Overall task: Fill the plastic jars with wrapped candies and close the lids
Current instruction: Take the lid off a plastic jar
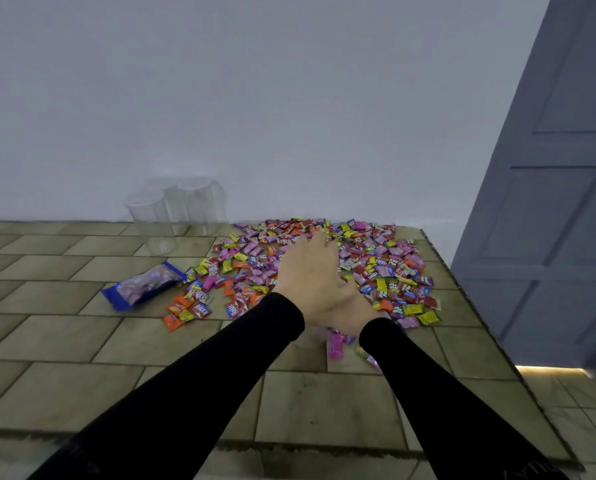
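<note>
Desk: a tile-patterned top set against a pale wall, a grey door past its right edge.
Jars: clear plastic, upright, mouths up, lids off — three or four, clustered at the far edge left of centre; the exact count cannot be told, since they overlap.
Candies: a wide loose heap of wrapped sweets in pink, red, yellow, orange and blue, spread from the far edge toward the right edge; too many to count, lying every way with no common axis.
Bag: one blue-edged candy bag lying flat just left of the heap, long axis running from near-left to far-right.
Left hand: one, fingers straight, reaching over the heap with fingertips at the sweets — grip released.
Right hand: one, mostly hidden beneath the left hand; its grip cannot be told.
Sleeves: two, black.
</note>
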`<state>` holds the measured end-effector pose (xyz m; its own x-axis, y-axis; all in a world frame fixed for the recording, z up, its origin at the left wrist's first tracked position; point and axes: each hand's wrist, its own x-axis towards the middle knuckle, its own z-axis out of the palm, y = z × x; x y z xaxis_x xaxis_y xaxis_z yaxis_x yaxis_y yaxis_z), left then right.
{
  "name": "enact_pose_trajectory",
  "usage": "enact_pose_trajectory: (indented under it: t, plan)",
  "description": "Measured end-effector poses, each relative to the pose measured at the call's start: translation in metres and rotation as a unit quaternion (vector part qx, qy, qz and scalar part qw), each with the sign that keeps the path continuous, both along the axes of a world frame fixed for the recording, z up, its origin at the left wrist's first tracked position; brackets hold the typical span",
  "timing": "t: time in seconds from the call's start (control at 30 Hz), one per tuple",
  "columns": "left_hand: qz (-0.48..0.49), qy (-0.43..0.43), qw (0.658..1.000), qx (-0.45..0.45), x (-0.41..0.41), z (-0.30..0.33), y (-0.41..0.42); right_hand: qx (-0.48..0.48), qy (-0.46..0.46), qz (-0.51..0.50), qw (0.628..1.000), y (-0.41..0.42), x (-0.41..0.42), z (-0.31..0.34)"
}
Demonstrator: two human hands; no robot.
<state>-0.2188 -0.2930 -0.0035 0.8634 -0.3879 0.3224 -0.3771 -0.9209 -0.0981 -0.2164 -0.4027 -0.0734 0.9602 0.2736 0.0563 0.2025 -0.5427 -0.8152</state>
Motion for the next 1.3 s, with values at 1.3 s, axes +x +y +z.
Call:
enact_pose_trajectory:
  t: [1.3]
  plan:
    - [-0.051,0.024,0.933,0.355,-0.013,-0.002,-0.008,-0.147,-0.048,-0.03,0.987,0.01,-0.016,0.015]
